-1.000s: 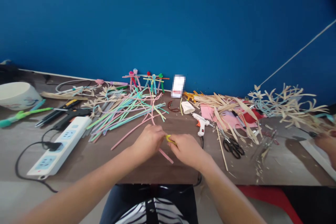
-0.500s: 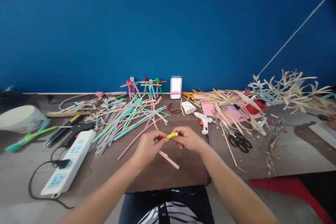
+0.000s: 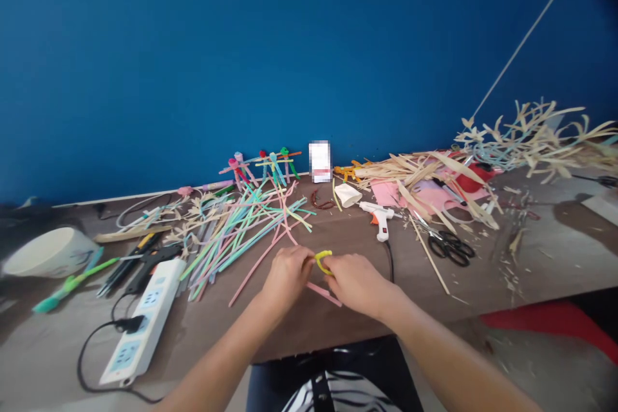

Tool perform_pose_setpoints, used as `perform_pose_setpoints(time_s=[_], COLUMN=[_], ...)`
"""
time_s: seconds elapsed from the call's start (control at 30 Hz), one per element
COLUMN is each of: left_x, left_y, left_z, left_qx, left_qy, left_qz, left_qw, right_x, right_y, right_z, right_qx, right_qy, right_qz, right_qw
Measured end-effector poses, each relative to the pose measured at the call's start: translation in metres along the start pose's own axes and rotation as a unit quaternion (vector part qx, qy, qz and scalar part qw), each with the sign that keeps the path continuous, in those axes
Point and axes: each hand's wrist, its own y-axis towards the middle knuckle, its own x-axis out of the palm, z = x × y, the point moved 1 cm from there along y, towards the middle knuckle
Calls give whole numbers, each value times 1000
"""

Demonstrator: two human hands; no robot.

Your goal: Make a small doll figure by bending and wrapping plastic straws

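A short yellow pipe cleaner (image 3: pixel 322 254), bent into a curve, spans the gap between my two hands over the table. My left hand (image 3: pixel 290 272) pinches its left end with thumb and fingers. From the other side my right hand (image 3: pixel 356 280) is closed on its lower right end, the fingertips partly hidden by the back of the hand. Beneath the hands lies a pink pipe cleaner (image 3: pixel 324 295). Farther back and left is a pile of pastel pipe cleaners (image 3: pixel 241 238).
Small pipe-cleaner figures (image 3: pixel 273 167) lean on the blue wall. A white glue gun (image 3: pixel 379 219), scissors (image 3: pixel 451 248) and pale leaf-like strips (image 3: pixel 415 174) are to the right. Leftward are a power strip (image 3: pixel 145 325), a dark glue gun (image 3: pixel 153 267) and a white bowl (image 3: pixel 51 251).
The yellow pipe cleaner, earlier a compact twisted piece between my fingertips, now shows an open curve. My right hand has turned more palm-down. The whole view has tilted slightly.
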Motion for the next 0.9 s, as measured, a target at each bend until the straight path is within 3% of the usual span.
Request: perform_pose_setpoints(time_s=[0.13,0.27,0.33,0.43,0.53,0.63,0.9], left_x=[1,-9,-13,-13,-8,-5,-5], left_y=[3,3,3,2,1,0,1], left_z=[2,7,8,7,4,0,-2], left_qx=[12,4,-17,-68,-112,-131,-110], left_qy=[23,-75,-145,-221,-270,-276,-163], left_qz=[-40,-96,-119,-99,-49,-17,20], left_qw=[999,993,982,968,955,952,980], right_x=[-14,-20,-14,4,21,29,38], right_y=[5,20,29,37,38,33,24], right_z=[2,18,27,34,31,25,19], right_qx=[-25,-69,-60,-8,23,27,72], right_qy=[-11,147,307,528,616,622,607], right_qz=[7,26,-15,-60,-55,-35,47], right_qw=[1000,986,950,847,785,782,790])
